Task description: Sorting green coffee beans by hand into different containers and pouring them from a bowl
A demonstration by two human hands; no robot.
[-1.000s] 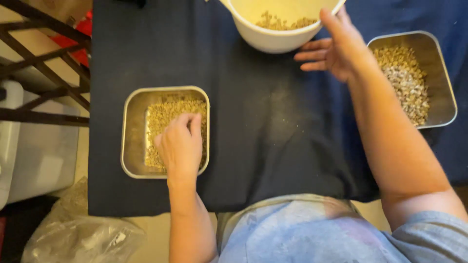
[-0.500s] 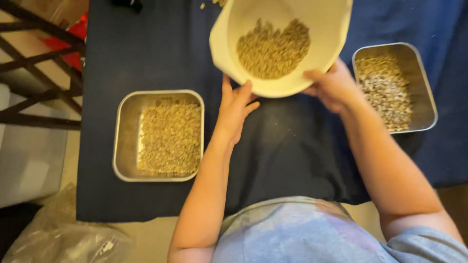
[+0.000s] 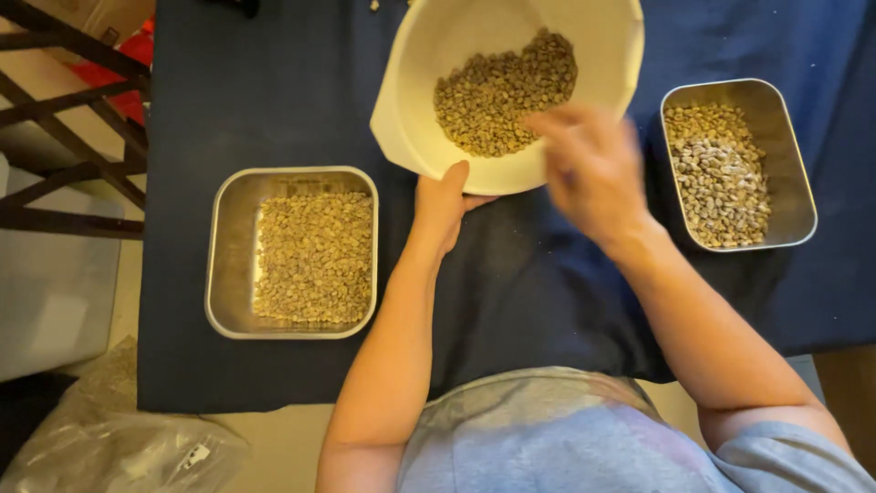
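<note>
My left hand (image 3: 444,207) grips the near rim of a cream plastic bowl (image 3: 415,100) and holds it tilted toward me. Pale green-brown beans (image 3: 502,91) lie heaped in its lower part. My right hand (image 3: 591,173) is blurred, raised in front of the bowl's near right edge with fingers apart, holding nothing I can see. A square metal tray (image 3: 228,265) at the left holds an even layer of beans. A second metal tray (image 3: 789,137) at the right holds paler, mixed beans.
A dark blue cloth (image 3: 529,283) covers the table under the trays. A dark wooden frame (image 3: 64,110) and a light plastic bin (image 3: 55,292) stand at the left. A clear plastic bag (image 3: 119,447) lies at the lower left.
My left hand left the left tray and took hold of the bowl's near rim. The bowl was tipped toward me. My right hand came off the bowl and now hovers before it.
</note>
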